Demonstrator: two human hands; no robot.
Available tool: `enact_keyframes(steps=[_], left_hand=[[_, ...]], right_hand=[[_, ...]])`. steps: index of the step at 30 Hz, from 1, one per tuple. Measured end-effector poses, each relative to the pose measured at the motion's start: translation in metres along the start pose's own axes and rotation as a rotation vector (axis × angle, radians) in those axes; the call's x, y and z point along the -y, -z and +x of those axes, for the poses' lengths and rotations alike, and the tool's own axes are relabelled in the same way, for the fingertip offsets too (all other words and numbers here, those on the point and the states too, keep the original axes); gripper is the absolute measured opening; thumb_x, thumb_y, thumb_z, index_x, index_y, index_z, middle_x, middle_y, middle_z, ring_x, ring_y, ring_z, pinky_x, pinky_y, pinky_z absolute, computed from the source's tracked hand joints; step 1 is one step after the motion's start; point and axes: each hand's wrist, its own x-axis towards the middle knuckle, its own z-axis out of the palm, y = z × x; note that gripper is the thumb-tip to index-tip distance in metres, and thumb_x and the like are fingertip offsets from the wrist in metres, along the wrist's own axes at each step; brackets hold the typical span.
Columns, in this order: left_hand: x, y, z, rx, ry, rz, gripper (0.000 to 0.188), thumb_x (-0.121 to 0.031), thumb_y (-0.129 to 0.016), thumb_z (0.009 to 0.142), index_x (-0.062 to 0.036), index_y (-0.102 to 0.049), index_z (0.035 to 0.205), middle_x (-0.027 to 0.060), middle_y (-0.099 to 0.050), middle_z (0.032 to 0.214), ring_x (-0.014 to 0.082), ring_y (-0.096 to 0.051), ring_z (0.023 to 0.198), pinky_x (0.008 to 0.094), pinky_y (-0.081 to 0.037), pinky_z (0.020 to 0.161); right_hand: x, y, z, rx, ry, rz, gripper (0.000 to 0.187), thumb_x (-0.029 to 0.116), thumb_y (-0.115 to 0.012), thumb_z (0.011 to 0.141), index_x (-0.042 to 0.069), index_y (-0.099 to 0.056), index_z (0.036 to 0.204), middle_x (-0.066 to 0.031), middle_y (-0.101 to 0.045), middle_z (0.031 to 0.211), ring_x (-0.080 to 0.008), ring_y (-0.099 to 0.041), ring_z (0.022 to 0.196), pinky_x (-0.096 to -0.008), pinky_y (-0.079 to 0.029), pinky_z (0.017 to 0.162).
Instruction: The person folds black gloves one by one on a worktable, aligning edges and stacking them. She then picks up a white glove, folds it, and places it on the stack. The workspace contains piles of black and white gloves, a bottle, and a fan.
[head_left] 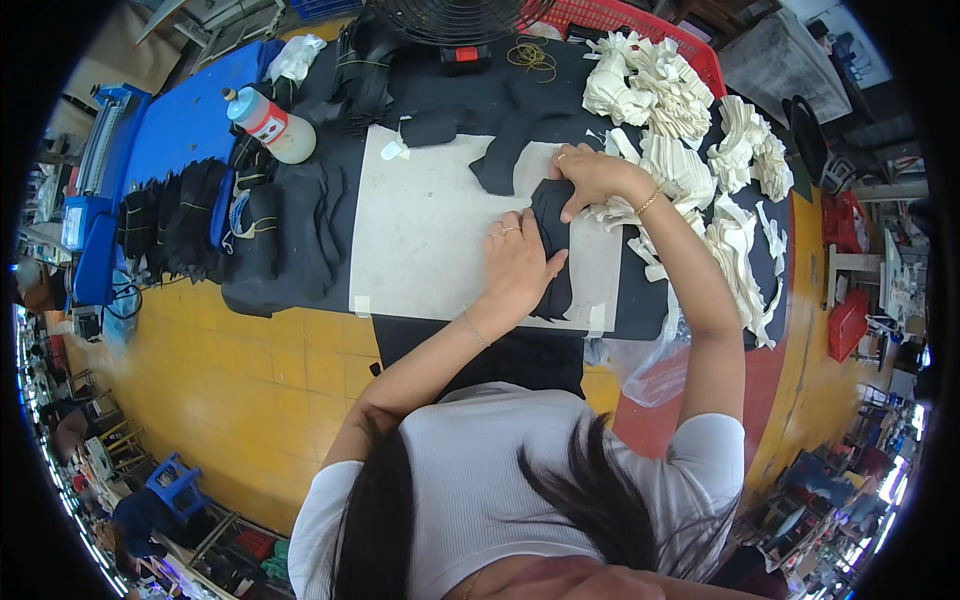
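See one long, narrow piece of matte black fabric (553, 232) lying flat on the pale rectangular sheet (420, 240), right of its middle. Runs near-to-far, with near end close to the sheet's near edge. Has gently curved long sides, uneven near end. Is partly covered along far half; can't tell layer count.

There's your cloth (553, 212), on the sheet (425, 230)! The bottle (278, 130) stands left of that sheet, bundles (676, 168) right, fan (460, 14) behind.
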Motion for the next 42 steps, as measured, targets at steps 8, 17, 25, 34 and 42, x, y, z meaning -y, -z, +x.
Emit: enact_keyframes(steps=[8,17,25,34,42], left_hand=[[0.008,-0.002,-0.016,-0.057,0.082,0.014,0.101,-0.04,-0.08,0.076,0.005,-0.027,0.149,0.0208,-0.045,0.132,0.0369,-0.044,0.114,0.0496,-0.034,0.094],[0.073,0.067,0.004,0.588,0.131,-1.25,0.101,-0.021,-0.088,0.07,0.0038,-0.03,0.149,0.0142,-0.054,0.129,0.024,-0.053,0.12,0.0348,-0.04,0.104],[0.082,0.076,0.02,0.659,0.111,-1.009,0.105,-0.003,-0.08,0.075,-0.0053,-0.014,0.156,0.015,-0.059,0.114,0.0185,-0.063,0.09,0.0305,-0.054,0.08],[0.078,0.065,0.026,0.799,0.299,-1.212,0.094,0.005,-0.073,0.079,-0.0062,-0.019,0.155,0.0112,-0.057,0.116,0.0174,-0.063,0.095,0.0297,-0.054,0.083],[0.071,0.08,0.026,0.873,0.352,-1.208,0.069,-0.008,-0.059,0.096,-0.0048,-0.021,0.153,0.0113,-0.057,0.116,0.0173,-0.065,0.085,0.0282,-0.054,0.075]], right_hand=[[0.025,-0.013,-0.013,-0.044,0.047,-0.005,0.065,0.029,-0.086,0.064,0.001,-0.059,0.116,-0.0166,-0.068,0.105,-0.0353,-0.063,0.105,-0.0457,-0.045,0.089],[0.068,0.004,-0.035,-0.106,0.411,0.422,0.044,0.019,-0.084,0.071,0.005,-0.057,0.103,-0.0137,-0.067,0.098,-0.0339,-0.063,0.099,-0.0431,-0.045,0.085],[0.063,-0.035,-0.026,-0.41,0.36,0.584,0.074,0.014,-0.083,0.072,0.01,-0.048,0.137,-0.0104,-0.056,0.129,-0.0273,-0.052,0.125,-0.0396,-0.043,0.105],[0.072,-0.077,-0.037,-0.555,0.407,0.657,0.068,0.007,-0.079,0.074,0.008,-0.049,0.134,-0.0143,-0.051,0.129,-0.0319,-0.053,0.122,-0.0379,-0.044,0.104],[0.072,-0.087,-0.043,-0.761,0.304,0.669,0.061,0.012,-0.085,0.069,0.004,-0.053,0.12,-0.013,-0.054,0.11,-0.0294,-0.057,0.106,-0.0363,-0.047,0.096]])
